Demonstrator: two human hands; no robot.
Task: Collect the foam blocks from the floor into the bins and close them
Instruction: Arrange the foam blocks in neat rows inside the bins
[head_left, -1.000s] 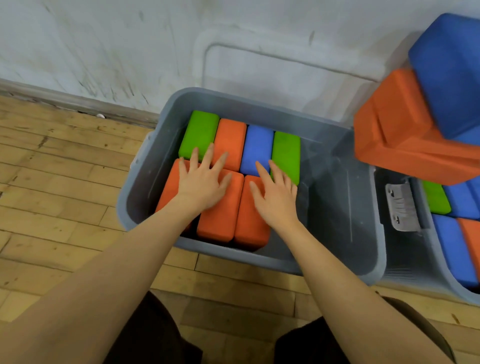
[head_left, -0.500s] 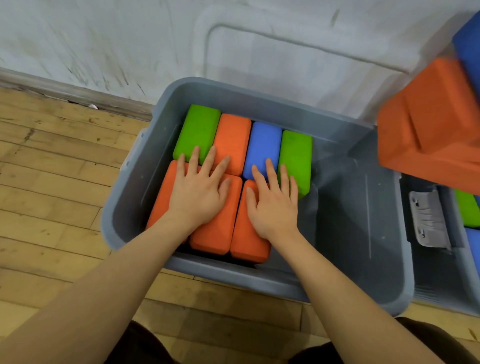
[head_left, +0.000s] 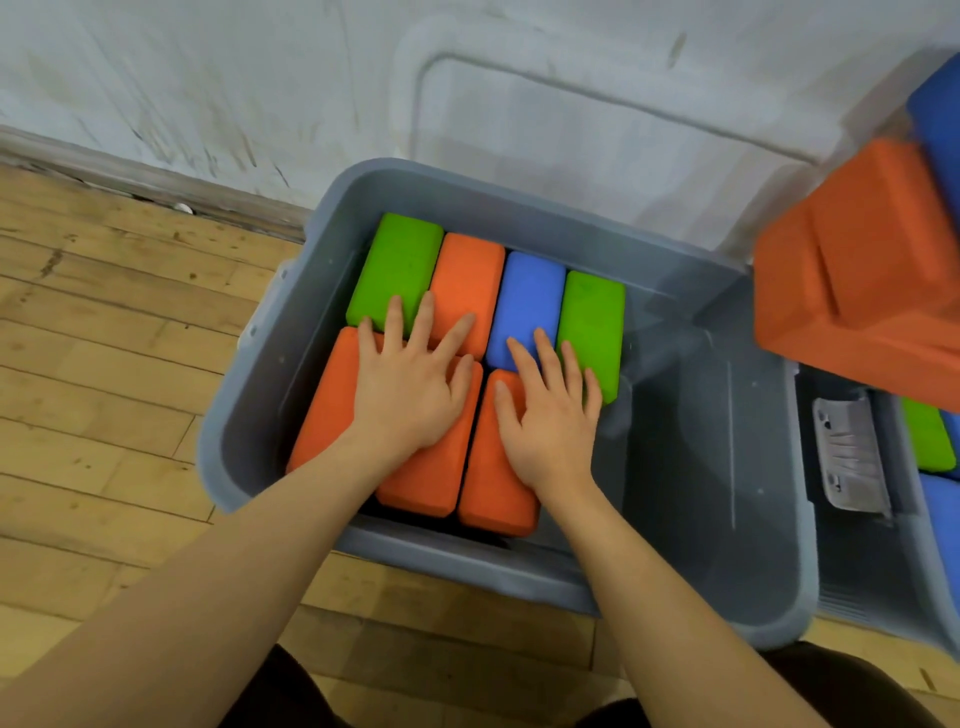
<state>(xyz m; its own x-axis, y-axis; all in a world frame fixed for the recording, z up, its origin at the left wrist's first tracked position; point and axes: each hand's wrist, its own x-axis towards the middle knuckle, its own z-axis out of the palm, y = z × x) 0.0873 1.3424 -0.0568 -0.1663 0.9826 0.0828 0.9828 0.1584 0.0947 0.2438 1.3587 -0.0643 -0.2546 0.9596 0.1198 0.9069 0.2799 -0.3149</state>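
Observation:
A grey plastic bin (head_left: 244, 457) stands on the wooden floor against the wall. In its left half lie foam blocks: a far row of green (head_left: 397, 267), orange (head_left: 470, 275), blue (head_left: 527, 301) and green (head_left: 595, 322), and a near row of three orange blocks (head_left: 493, 493). My left hand (head_left: 410, 389) lies flat, fingers spread, on the left and middle orange blocks. My right hand (head_left: 550, 415) lies flat on the right orange block, its fingertips over the blue and green ones. Neither hand grips anything.
The bin's right half (head_left: 717, 467) holds no blocks. A pale lid (head_left: 571, 130) leans on the wall behind it. A second bin (head_left: 883, 597) at the right holds green and blue blocks, with a latch (head_left: 849, 460). Big orange (head_left: 857, 270) and blue (head_left: 940, 119) foam pieces sit above it.
My view has drifted closer and a little left, so the bin looks larger. Both hands stay flat on the orange blocks, shifted only slightly.

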